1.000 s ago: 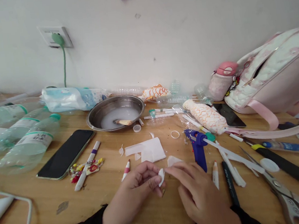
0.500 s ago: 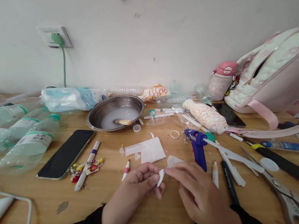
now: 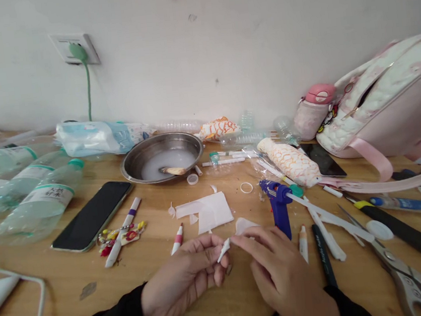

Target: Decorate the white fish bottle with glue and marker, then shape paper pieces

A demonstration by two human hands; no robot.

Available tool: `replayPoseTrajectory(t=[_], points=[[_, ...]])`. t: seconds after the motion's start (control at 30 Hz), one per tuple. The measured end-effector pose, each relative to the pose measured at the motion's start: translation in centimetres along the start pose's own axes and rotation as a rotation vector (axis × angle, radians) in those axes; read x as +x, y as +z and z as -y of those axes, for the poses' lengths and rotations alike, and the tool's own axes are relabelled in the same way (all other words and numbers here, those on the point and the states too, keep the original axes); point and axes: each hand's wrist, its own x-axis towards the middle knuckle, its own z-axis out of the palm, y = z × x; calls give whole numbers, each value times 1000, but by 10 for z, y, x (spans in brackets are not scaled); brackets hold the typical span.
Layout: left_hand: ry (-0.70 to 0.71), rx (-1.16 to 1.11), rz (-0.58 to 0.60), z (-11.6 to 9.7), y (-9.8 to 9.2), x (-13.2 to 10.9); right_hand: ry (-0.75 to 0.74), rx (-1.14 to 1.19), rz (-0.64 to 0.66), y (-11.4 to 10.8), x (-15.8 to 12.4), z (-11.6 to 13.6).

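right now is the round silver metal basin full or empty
Neither: the round silver metal basin is partly full. Cloudy whitish liquid covers its bottom, with bare inner wall showing above.

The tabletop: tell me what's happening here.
A person's left hand pinches a small white piece, with the right hand close beside it; contact there is unclear. Beyond them lies a cut white sheet, with a blue glue gun to its right. Farther back, a metal bowl holds cloudy liquid.

Around one metal bowl (image 3: pixel 130 171): two hands (image 3: pixel 183 270) (image 3: pixel 279 267) in front, two dark-screened devices (image 3: pixel 93 217) (image 3: pixel 327 160), one each side, and, to its right, one glue gun (image 3: pixel 280 211), one backpack (image 3: pixel 390 107), one pair of scissors (image 3: pixel 393 261).
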Motion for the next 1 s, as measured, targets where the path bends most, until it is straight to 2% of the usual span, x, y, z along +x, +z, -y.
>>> replayPoseTrajectory(t=[0.1,0.2,0.37,0.53,0.63,0.8,1.0], points=[[-17,-25,-17,-1,0,1,-3,25,-28,0,0,0],[-27,-43,-7,-1,0,1,-48,37,-2,0,1,1],[-45,-72,40,0,-1,2,10,11,-16,0,0,0],[-69,-101,79,-1,0,1,-57,40,16,-2,0,1],[-96,-116,83,-1,-1,1,28,56,-22,0,1,0],[-184,-105,74,1,-3,0,249,455,-121,10,1,-1],[-284,-19,108,0,2,-2,420,852,-19,18,0,8]])
